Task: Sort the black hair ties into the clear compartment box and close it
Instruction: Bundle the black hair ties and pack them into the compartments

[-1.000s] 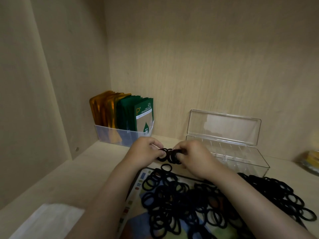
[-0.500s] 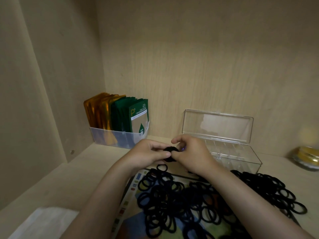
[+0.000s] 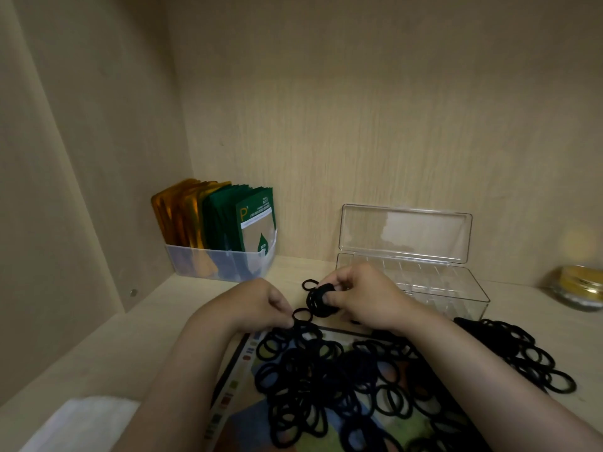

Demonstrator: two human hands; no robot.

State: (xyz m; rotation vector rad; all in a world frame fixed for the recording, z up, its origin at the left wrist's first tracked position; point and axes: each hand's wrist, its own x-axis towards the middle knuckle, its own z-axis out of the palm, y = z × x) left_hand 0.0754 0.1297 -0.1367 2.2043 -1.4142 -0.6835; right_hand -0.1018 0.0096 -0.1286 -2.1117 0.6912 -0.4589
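A big heap of black hair ties [image 3: 329, 383] lies on a colourful printed card [image 3: 238, 380] in front of me. My right hand [image 3: 365, 296] pinches a small bunch of hair ties [image 3: 318, 300] just above the heap. My left hand [image 3: 257, 305] is lower, its fingertips pinching a single hair tie [image 3: 301, 315] at the heap's far edge. The clear compartment box [image 3: 456, 288] stands behind my right hand with its lid [image 3: 404, 233] raised against the back wall. Its compartments look empty.
A translucent bin [image 3: 218, 265] with gold and green sachets stands in the back left corner. A small gold-topped jar [image 3: 579, 288] sits at the far right. White paper [image 3: 78, 425] lies at the lower left. Wooden walls close in the left and the back.
My hands have parted. The right keeps the bunch of ties; the left has dropped to the heap and pinches one more tie.
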